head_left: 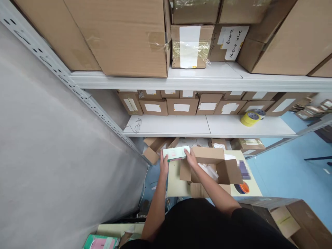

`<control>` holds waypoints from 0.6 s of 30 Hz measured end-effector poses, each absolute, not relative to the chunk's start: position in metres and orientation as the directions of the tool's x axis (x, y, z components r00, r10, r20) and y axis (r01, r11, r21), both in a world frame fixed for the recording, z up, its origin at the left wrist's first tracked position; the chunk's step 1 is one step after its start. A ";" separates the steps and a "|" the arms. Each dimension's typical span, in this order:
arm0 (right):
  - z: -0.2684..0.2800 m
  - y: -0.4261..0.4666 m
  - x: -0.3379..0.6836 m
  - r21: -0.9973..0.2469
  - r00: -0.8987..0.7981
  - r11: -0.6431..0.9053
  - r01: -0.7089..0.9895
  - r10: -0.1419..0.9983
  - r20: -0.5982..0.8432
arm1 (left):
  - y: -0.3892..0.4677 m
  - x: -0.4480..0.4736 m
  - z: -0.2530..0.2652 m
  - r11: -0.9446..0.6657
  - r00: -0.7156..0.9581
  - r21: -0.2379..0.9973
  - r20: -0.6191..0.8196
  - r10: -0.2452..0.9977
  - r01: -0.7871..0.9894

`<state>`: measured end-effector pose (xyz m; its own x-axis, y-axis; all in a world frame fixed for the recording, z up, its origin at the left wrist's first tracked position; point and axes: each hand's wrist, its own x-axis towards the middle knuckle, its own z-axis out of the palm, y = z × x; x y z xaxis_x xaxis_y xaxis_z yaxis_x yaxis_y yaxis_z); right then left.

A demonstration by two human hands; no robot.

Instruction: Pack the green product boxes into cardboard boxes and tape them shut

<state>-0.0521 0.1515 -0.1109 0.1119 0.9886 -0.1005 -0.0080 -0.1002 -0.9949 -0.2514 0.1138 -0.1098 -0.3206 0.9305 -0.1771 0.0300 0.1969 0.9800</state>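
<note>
Between my two hands is a long pale-green box [175, 152] with faint pink print on its top and a darker strip along its lower edge. My left hand [164, 162] grips its left end, thumb on the near side. At the right end, my right hand [190, 157] has its thumb on the top. The box is held above the left part of a cream table [177, 183]. Just right of it stands an open cardboard carton [210, 155], flaps spread, with white paper or plastic [208, 171] inside. My right forearm passes over that carton.
White shelves [166, 123] with several labelled cardboard boxes [182, 106] rise in front. Yellow tape [250, 118] and glasses [136, 126] lie on one shelf. An orange-and-blue roll [242, 187] is on the table's right. A grey wall [64, 145] bounds the left.
</note>
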 end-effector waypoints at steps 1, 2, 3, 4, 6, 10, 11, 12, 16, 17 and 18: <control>-0.106 0.144 -0.040 -0.994 0.154 -0.106 -0.010 0.982 -0.106 | 0.108 -0.238 -0.109 0.206 -0.310 0.977 -0.182 0.933 0.047; -0.103 0.135 -0.024 -0.994 0.195 -0.112 -0.012 0.974 -0.113 | 0.103 -0.224 -0.110 0.201 -0.286 0.976 -0.171 0.943 0.080; -0.101 0.125 -0.007 -0.992 0.241 -0.126 -0.021 0.962 -0.127 | 0.098 -0.210 -0.110 0.184 -0.245 0.975 -0.148 0.958 0.128; -0.100 0.113 0.011 -0.989 0.288 -0.144 -0.033 0.946 -0.148 | 0.093 -0.195 -0.111 0.163 -0.191 0.972 -0.130 0.973 0.169; -0.100 0.089 0.046 -0.979 0.381 -0.193 -0.064 0.902 -0.203 | 0.085 -0.166 -0.115 0.154 -0.075 0.967 -0.142 0.987 0.204; -0.103 0.055 0.096 -0.961 0.451 -0.262 -0.088 0.850 -0.273 | 0.078 -0.117 -0.121 0.248 0.079 0.940 -0.272 0.959 0.234; -0.104 0.051 0.106 -0.960 0.451 -0.268 -0.075 0.850 -0.273 | 0.077 -0.109 -0.122 0.264 0.089 0.930 -0.295 0.951 0.257; -0.104 0.048 0.114 -0.961 0.456 -0.272 -0.056 0.849 -0.267 | 0.077 -0.102 -0.123 0.270 0.086 0.920 -0.305 0.949 0.284; -0.101 0.042 0.142 -0.962 0.512 -0.272 0.001 0.826 -0.233 | 0.079 -0.089 -0.126 0.199 0.075 0.909 -0.242 0.967 0.366; -0.100 0.040 0.146 -0.964 0.513 -0.267 0.000 0.827 -0.229 | 0.080 -0.088 -0.126 0.171 0.089 0.910 -0.219 0.972 0.377; -0.099 0.037 0.150 -0.965 0.503 -0.261 -0.002 0.834 -0.227 | 0.079 -0.088 -0.128 0.144 0.106 0.910 -0.200 0.974 0.389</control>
